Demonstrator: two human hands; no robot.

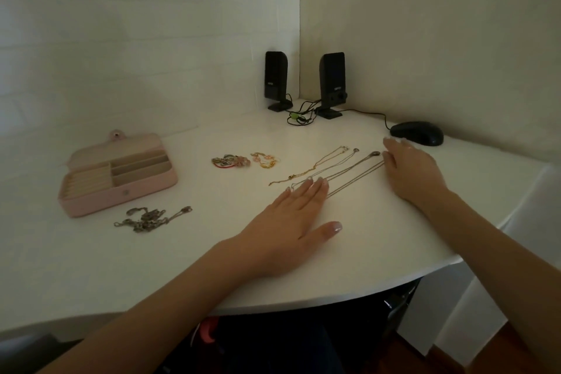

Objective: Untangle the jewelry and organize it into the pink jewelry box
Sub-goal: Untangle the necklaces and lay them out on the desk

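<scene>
The pink jewelry box [121, 191] lies open at the left of the white desk [349, 267], its cream compartments showing. A tangle of silver chains [148, 218] sits just in front of it. Two small heaps, one pink and silver [230, 160], one gold and pink [265, 159], lie mid-desk. Several thin necklaces [337, 168] are stretched out side by side between my hands. My left hand [291, 218] lies flat, fingertips touching the near ends of the chains. My right hand [413, 170] rests flat at their far ends, fingers straight.
Two black speakers [303, 82] with a bundle of cables [300, 117] stand in the back corner. A black mouse [417, 133] lies just beyond my right hand. The desk's curved front edge runs below my forearms; walls close the back and right.
</scene>
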